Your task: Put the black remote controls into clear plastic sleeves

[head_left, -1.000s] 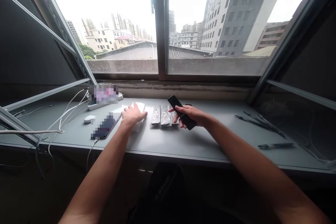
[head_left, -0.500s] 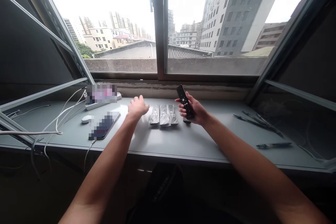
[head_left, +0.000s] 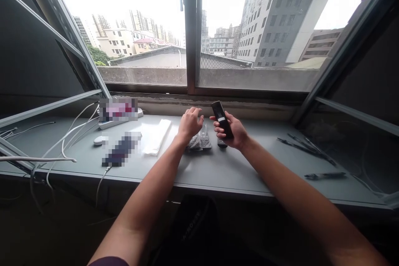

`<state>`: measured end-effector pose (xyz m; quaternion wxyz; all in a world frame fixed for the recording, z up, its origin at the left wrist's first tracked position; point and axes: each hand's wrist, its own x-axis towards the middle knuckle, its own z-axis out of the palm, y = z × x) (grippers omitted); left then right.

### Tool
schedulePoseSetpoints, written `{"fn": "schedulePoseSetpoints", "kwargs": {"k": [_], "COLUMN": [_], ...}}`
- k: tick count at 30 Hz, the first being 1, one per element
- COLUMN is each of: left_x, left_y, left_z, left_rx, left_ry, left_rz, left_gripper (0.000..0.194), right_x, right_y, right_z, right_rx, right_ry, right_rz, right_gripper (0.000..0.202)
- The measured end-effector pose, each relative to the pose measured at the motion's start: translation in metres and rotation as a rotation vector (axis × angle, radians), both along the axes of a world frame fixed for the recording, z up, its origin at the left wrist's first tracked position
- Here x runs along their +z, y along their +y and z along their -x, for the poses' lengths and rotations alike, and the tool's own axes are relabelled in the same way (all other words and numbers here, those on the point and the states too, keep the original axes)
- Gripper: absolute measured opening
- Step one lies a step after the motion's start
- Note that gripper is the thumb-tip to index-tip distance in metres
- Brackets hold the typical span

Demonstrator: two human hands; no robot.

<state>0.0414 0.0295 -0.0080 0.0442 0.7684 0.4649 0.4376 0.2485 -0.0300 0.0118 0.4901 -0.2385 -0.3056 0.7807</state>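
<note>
My right hand (head_left: 235, 132) grips a black remote control (head_left: 222, 119) upright above the desk. Its plain back faces me and carries a small white label. To its left hovers my left hand (head_left: 190, 124), fingers loosely bent and apart, holding nothing that I can see. Below and partly behind that hand lie several remotes in clear plastic wrap (head_left: 205, 139). Another dark remote (head_left: 222, 144) rests on the desk under my right hand, mostly covered by it. A flat white sheet or bag (head_left: 157, 137) lies left of my left forearm; its material is unclear.
On the left are a phone (head_left: 121, 151) with a cable, a white rounded object (head_left: 100, 140), and a power strip (head_left: 120, 119) with trailing white cables. Several pens (head_left: 307, 147) lie on the right. Metal frame bars flank the desk (head_left: 224, 174), and a window stands behind.
My left hand has moved right, over the wrapped remotes. The remote in my right hand has turned from its button side to its back. The flat white thing now shows on the left.
</note>
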Motion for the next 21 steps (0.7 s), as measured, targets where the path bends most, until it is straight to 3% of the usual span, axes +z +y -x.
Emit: {"fn": "schedulePoseSetpoints", "kwargs": {"k": [4,12,14,18,21], "left_x": [-0.008,-0.012,-0.012,-0.015,-0.017], "left_y": [-0.003,-0.004,-0.004,-0.003,-0.003], "left_z": [0.008,0.015,0.015,0.015,0.016], "left_rx": [-0.011,-0.002,-0.007,-0.028,-0.023], "left_ry": [0.051,0.075,0.055,0.028,0.032], "left_rz": [-0.021,-0.046,-0.049,-0.052,-0.048], "left_gripper": [0.028,0.027,0.026,0.024,0.024], "right_x": [0.003,0.000,0.001,0.005,0.004], "right_y": [0.000,0.001,0.000,-0.001,0.000], "right_z": [0.004,-0.003,-0.002,0.002,0.003], "right_rx": [-0.148,-0.007,-0.007,-0.133,-0.126], "right_ry": [-0.088,0.044,0.030,-0.067,-0.067], "right_rz": [0.115,0.053,0.028,0.006,0.022], "right_gripper": [0.024,0.045,0.041,0.020,0.024]}}
